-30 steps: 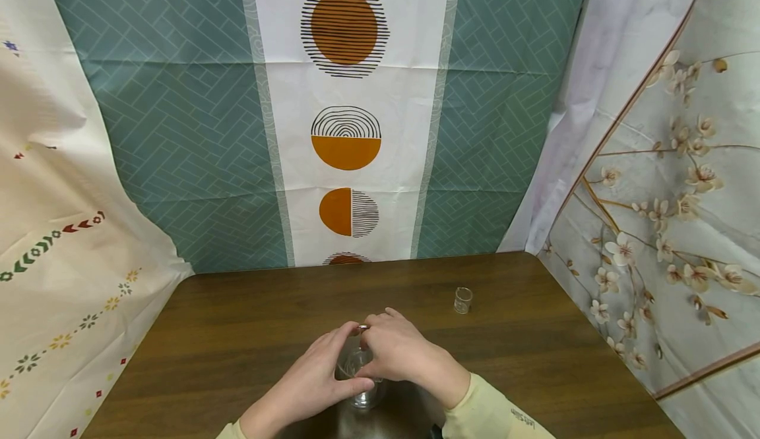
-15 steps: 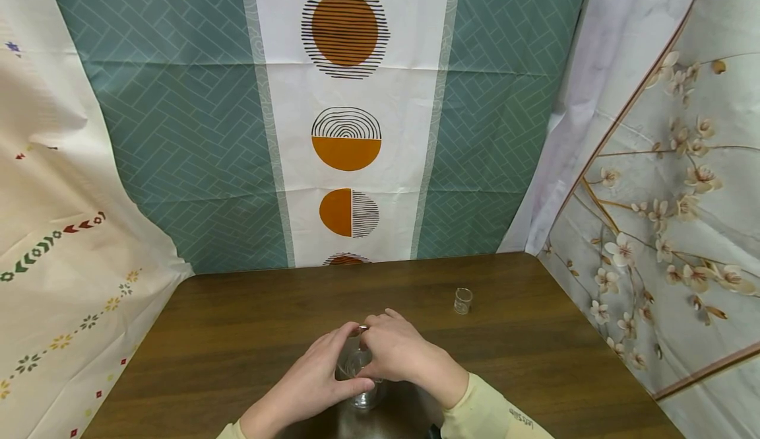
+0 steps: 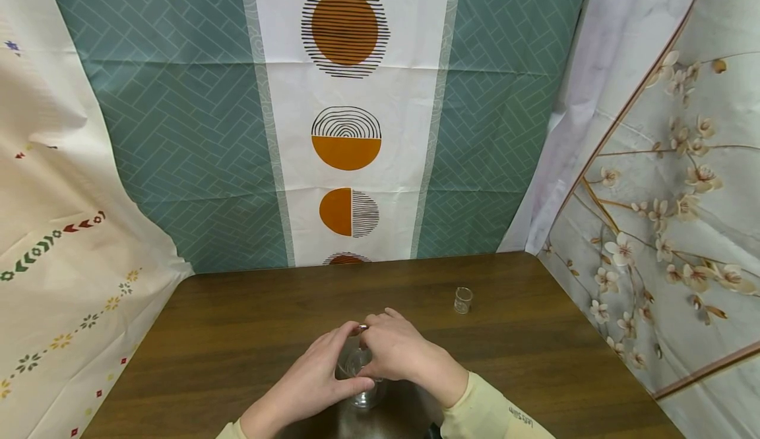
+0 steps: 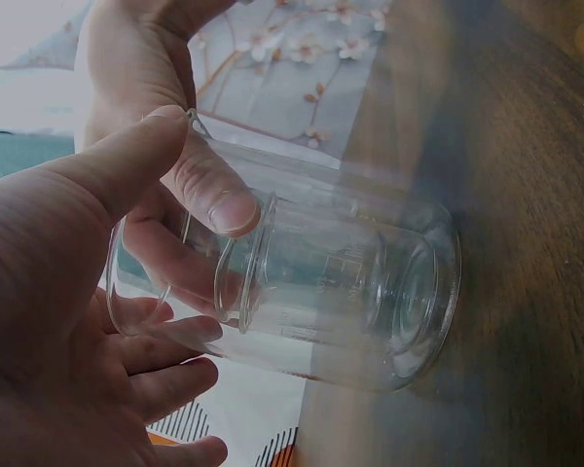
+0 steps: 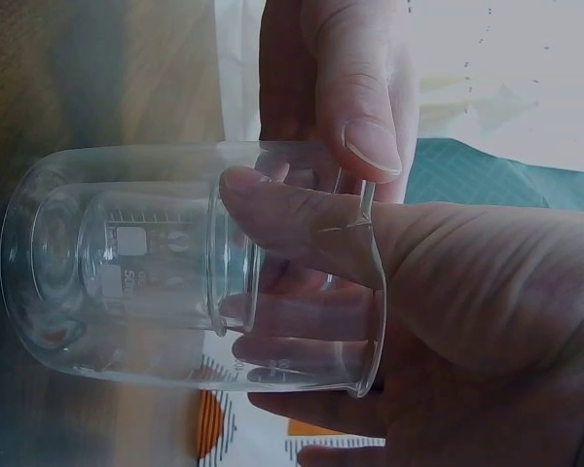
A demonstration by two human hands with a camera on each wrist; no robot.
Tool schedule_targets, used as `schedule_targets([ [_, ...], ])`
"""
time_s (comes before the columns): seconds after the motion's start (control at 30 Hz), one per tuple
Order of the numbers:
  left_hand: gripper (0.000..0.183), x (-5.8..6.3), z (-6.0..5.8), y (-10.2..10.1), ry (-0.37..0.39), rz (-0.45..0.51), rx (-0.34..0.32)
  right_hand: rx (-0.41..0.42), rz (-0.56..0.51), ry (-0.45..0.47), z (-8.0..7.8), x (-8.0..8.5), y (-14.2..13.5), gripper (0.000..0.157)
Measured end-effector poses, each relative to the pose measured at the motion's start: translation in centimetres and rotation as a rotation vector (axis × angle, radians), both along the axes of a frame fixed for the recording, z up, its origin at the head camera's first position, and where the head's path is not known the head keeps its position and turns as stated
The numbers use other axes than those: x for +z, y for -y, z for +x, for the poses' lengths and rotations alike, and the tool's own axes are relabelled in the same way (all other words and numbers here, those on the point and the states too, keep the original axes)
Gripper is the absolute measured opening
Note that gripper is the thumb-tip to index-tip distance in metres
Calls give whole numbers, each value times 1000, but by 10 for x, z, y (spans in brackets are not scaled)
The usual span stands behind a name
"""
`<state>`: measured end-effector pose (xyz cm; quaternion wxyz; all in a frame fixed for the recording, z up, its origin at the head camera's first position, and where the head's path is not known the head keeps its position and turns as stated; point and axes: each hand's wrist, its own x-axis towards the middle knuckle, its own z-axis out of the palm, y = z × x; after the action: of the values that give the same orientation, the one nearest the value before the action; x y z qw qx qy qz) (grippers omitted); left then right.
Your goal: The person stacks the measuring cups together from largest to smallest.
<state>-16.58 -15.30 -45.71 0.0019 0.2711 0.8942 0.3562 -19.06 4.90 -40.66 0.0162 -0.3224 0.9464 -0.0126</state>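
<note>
A large clear glass beaker stands upright on the table at the near middle. Inside it sits a smaller beaker with printed marks; doubled rims show there, and I cannot tell whether another is nested in it. My left hand holds the large beaker near its rim, thumb on one side and fingers round the other. Reaching into the large beaker's mouth, my right hand pinches the smaller beaker's rim between thumb and fingers. In the head view the hands hide most of the glass.
Another small glass beaker stands farther back on the right of the brown wooden table. A teal and white patterned cloth hangs behind the table's far edge. Printed cloths also hang at the left and right sides.
</note>
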Motion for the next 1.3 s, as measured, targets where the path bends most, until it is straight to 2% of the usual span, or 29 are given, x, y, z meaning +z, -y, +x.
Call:
schedule_targets([
  [0.83,85,0,1,0,-8,-3,-1,9,-9,-14,1,1,1,35],
  [1.3,83,1,2,-1,-11,-4,2,-12,-1,-6,2,0,0,36],
])
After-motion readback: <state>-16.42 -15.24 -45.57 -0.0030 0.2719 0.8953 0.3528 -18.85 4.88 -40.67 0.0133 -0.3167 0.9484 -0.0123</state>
